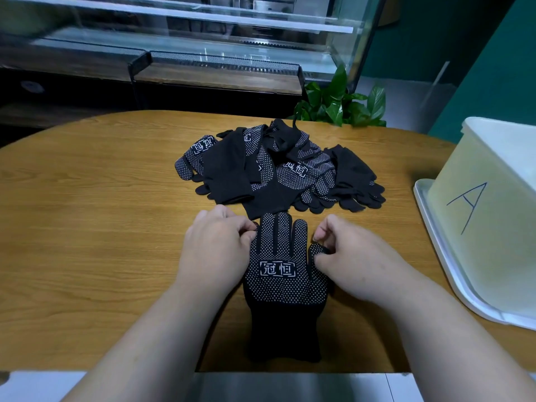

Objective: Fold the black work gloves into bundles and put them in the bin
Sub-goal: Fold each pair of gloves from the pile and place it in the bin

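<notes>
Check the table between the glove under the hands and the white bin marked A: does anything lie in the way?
Nothing visible does. Only bare table separates the glove from the bin; the glove pile lies farther back, off that path.

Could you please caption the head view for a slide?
Left hand and right hand pinch the sides of a dotted black glove near the glove pile.

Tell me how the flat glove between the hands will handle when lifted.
The glove is probably floppy: the ones in the pile lie crumpled and draped. Likely light, being thin knit. Its white dots should give the fingers some grip.
</notes>
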Motion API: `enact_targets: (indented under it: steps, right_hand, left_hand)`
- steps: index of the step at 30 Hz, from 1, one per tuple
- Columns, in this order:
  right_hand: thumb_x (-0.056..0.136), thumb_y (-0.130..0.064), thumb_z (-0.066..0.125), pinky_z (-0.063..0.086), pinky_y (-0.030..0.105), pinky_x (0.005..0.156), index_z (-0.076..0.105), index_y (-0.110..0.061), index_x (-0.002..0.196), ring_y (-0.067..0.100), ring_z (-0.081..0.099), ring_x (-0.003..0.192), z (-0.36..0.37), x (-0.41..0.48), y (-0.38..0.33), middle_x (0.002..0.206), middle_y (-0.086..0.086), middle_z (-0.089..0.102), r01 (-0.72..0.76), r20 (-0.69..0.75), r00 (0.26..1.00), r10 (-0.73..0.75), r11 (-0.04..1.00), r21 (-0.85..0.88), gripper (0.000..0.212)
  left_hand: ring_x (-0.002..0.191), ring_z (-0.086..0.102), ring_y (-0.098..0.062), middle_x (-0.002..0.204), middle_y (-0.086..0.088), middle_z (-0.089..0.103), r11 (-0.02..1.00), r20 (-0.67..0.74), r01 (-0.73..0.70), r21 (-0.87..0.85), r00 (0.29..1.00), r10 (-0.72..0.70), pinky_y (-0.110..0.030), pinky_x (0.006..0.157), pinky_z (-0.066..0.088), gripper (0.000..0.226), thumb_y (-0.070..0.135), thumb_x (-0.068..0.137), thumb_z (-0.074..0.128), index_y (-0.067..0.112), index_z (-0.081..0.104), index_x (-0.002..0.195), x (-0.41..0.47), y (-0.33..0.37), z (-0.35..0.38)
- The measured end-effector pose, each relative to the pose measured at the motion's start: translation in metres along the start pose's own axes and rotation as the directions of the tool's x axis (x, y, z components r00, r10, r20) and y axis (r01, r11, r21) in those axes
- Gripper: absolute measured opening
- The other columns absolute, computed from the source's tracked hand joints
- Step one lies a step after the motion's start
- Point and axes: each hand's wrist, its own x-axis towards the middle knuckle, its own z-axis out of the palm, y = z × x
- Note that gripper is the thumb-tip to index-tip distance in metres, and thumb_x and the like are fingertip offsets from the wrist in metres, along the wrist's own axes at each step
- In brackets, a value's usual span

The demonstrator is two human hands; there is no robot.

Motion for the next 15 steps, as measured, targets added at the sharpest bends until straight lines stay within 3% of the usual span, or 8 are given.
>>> enact_targets:
  steps: [3, 6, 8, 10, 13, 15]
  right_hand:
    - [0.085, -0.026, 0.064, 0.040, 0.028, 0.065, 0.051, -0.030, 0.098, 0.007, 0.054, 0.078, -0.002, -0.001, 0.000, 0.084, -0.009, 0.058, 0.008, 0.007, 1.000, -0.008, 0.998, 0.065, 0.019]
    - [0.084, -0.025, 0.066, 0.037, 0.024, 0.060, 0.050, -0.031, 0.095, 0.005, 0.054, 0.073, -0.001, -0.003, 0.001, 0.081, -0.008, 0.061, 0.022, -0.009, 1.000, -0.021, 0.992, 0.125, 0.021]
    - [0.084, -0.025, 0.068, 0.036, 0.022, 0.059, 0.050, -0.030, 0.095, 0.005, 0.054, 0.071, -0.001, -0.005, 0.001, 0.080, -0.008, 0.062, 0.039, -0.038, 0.999, -0.033, 0.988, 0.151, 0.022]
    - [0.084, -0.024, 0.068, 0.037, 0.022, 0.060, 0.050, -0.031, 0.093, 0.005, 0.054, 0.070, -0.002, -0.008, 0.000, 0.078, -0.008, 0.062, 0.054, -0.064, 0.997, -0.043, 0.984, 0.172, 0.022]
    - [0.083, -0.024, 0.070, 0.041, 0.025, 0.062, 0.050, -0.032, 0.090, 0.007, 0.054, 0.068, -0.001, -0.013, -0.006, 0.076, -0.008, 0.061, 0.083, -0.095, 0.993, -0.066, 0.979, 0.185, 0.022]
    - [0.083, -0.023, 0.070, 0.038, 0.020, 0.059, 0.052, -0.031, 0.087, 0.006, 0.053, 0.069, 0.003, -0.017, -0.012, 0.075, -0.008, 0.060, 0.104, -0.112, 0.990, -0.085, 0.978, 0.181, 0.021]
  left_hand:
    - [0.096, 0.044, -0.018, 0.091, 0.010, 0.052, 0.998, -0.004, -0.051, 0.043, 0.999, 0.051, -0.038, 0.085, 0.044, 0.014, 0.035, 0.094, 0.063, 0.033, 0.077, 0.098, -0.002, -0.001, -0.001]
    - [0.101, 0.044, -0.012, 0.094, 0.014, 0.049, 0.990, 0.047, -0.119, -0.080, 0.991, 0.122, -0.028, 0.087, 0.038, 0.019, 0.030, 0.095, 0.062, 0.032, 0.074, 0.109, -0.007, -0.002, -0.009]
    - [0.102, 0.045, -0.007, 0.095, 0.018, 0.050, 0.961, 0.110, -0.234, -0.145, 0.962, 0.251, -0.025, 0.087, 0.038, 0.021, 0.033, 0.093, 0.064, 0.032, 0.072, 0.112, -0.014, -0.002, -0.014]
    - [0.103, 0.046, -0.004, 0.098, 0.019, 0.054, 0.929, 0.182, -0.337, -0.152, 0.914, 0.362, -0.029, 0.091, 0.042, 0.026, 0.043, 0.088, 0.062, 0.033, 0.073, 0.109, -0.021, -0.002, -0.016]
    - [0.101, 0.048, -0.008, 0.098, 0.018, 0.058, 0.910, 0.248, -0.395, -0.125, 0.876, 0.414, -0.036, 0.090, 0.046, 0.033, 0.050, 0.082, 0.060, 0.034, 0.075, 0.106, -0.026, -0.003, -0.012]
    - [0.099, 0.048, -0.011, 0.098, 0.018, 0.056, 0.902, 0.260, -0.422, -0.086, 0.865, 0.430, -0.039, 0.088, 0.047, 0.035, 0.054, 0.083, 0.057, 0.036, 0.074, 0.107, -0.026, -0.004, -0.010]
